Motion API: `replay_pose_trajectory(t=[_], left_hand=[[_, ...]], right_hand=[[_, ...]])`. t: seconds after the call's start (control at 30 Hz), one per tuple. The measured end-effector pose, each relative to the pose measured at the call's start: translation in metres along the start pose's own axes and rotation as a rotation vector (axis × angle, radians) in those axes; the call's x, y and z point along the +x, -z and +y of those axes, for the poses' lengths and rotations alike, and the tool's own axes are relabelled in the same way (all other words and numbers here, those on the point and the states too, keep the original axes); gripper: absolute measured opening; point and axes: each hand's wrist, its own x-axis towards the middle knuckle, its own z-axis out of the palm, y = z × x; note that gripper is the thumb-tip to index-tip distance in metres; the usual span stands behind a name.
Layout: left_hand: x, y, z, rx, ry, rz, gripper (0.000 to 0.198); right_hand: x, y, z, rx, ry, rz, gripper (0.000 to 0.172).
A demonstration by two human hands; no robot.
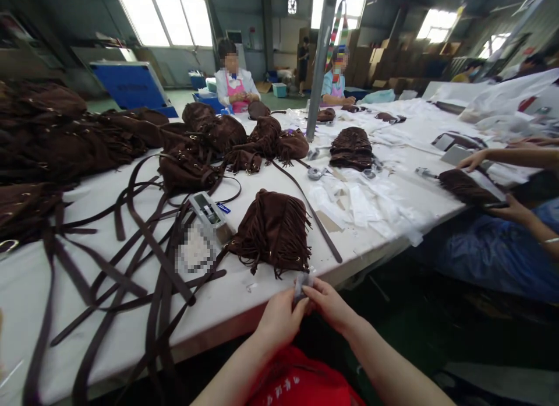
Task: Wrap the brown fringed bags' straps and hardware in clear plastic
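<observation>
My left hand [279, 320] and my right hand [328, 304] meet at the near edge of the white table [35, 283]. Both pinch a small pale strip [301, 285], perhaps tape or a tag, between their fingertips. Just beyond them on the table lies a brown fringed suede bag [273, 228]. Its long strap [305, 205] runs off to the right.
Several brown straps [131, 249] sprawl at left, with a tape dispenser [212, 215] among them. More brown bags [244, 141] are heaped at the back left and middle. A co-worker's hands [474, 160] handle a bag at right. Two seated people work at the far end. A metal post [318, 62] rises from the table.
</observation>
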Motion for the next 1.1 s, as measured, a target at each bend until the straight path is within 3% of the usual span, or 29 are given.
replay_pose_trajectory(t=[0.1,0.23,0.37,0.5,0.67,0.8,0.87,0.93,1.0,1.1], left_hand=[[0.003,-0.003,-0.009,-0.095,0.070,-0.011,0.032],[0.004,-0.004,-0.015,-0.333,0.176,-0.056,0.036],[0.003,-0.008,-0.017,-0.394,0.164,-0.028,0.037],[0.002,-0.012,-0.024,-0.368,0.136,0.025,0.036],[0.002,-0.013,-0.027,-0.346,0.133,0.073,0.036],[0.001,-0.011,-0.023,-0.377,0.148,0.098,0.040],[-0.001,-0.009,-0.021,-0.414,0.156,0.112,0.043],[-0.002,-0.006,-0.018,-0.472,0.157,0.111,0.045],[-0.003,-0.002,-0.016,-0.539,0.153,0.088,0.047],[-0.004,0.004,-0.012,-0.648,0.149,0.043,0.047]], right_hand=[[0.004,0.021,-0.028,-0.459,0.074,0.160,0.040],[0.034,0.075,-0.084,-1.058,0.374,0.680,0.028],[0.081,0.110,-0.110,-1.444,0.169,0.691,0.029],[0.111,0.113,-0.108,-1.646,-0.057,0.642,0.030],[0.123,0.108,-0.110,-1.600,-0.096,0.644,0.018],[0.117,0.110,-0.116,-1.538,-0.034,0.672,0.019],[0.102,0.109,-0.114,-1.409,0.083,0.739,0.021],[0.080,0.103,-0.106,-1.108,0.256,0.747,0.024],[0.051,0.091,-0.094,-0.756,0.361,0.627,0.026],[0.004,0.071,-0.074,-0.490,0.263,0.354,0.030]])
